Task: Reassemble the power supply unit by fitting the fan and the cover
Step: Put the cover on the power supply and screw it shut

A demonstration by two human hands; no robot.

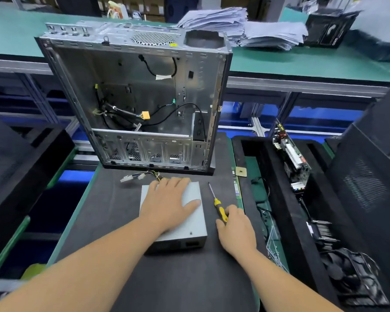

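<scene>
The grey power supply unit (190, 226) lies on the black mat (113, 206) with its metal cover on top. My left hand (167, 203) rests flat on the cover, fingers spread and straight. A bundle of its cables with white connectors (135, 176) sticks out at the far side. A screwdriver (216, 203) with a yellow and black handle lies just right of the unit. My right hand (234, 230) is at the handle's near end, thumb and fingers curled round it. A black fan (351, 275) sits in the foam tray at the lower right.
An open, empty computer case (140, 97) stands upright behind the unit. Black foam trays (279, 176) at the right hold a circuit board (291, 154) and cables. Dark case panels (369, 176) lean at both sides. Paper stacks (245, 30) lie on the green far bench.
</scene>
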